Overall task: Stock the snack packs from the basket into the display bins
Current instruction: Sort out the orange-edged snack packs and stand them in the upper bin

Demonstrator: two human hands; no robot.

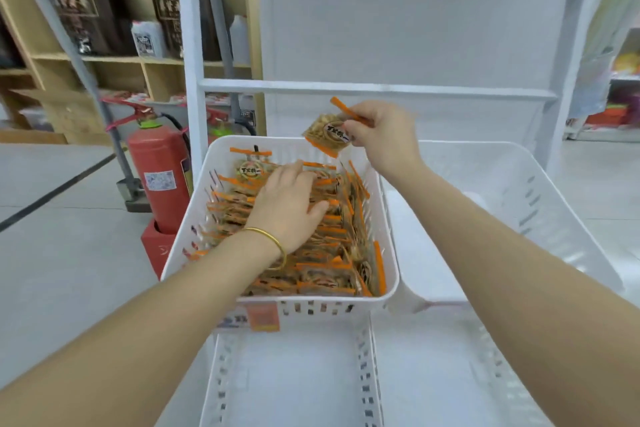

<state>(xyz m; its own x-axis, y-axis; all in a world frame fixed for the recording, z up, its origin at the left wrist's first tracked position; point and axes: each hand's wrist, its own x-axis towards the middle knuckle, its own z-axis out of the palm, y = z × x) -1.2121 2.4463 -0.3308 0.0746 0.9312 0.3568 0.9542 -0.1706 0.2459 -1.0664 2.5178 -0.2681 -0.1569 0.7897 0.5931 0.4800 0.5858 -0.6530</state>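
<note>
We pinch a snack pack (327,135) in our right hand (384,139) above the mid-frame display bin (242,141), left hand (289,204) flat on the stocked rows (329,260); next we should slot it in.

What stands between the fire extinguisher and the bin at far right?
In the head view, a bin full of snack packs, with the left hand resting on them.

White slotted display bin (311,307), full of clear snack packs (332,253) edged orange at both ends, brown inside. Above the bin's far rim, one snack pack (327,135) alike, its round white label lettered black. Orange tag (263,317) on the bin's front. Left of the bin, red fire extinguisher (159,177). Over the bin, gold bangle (268,239).
</note>
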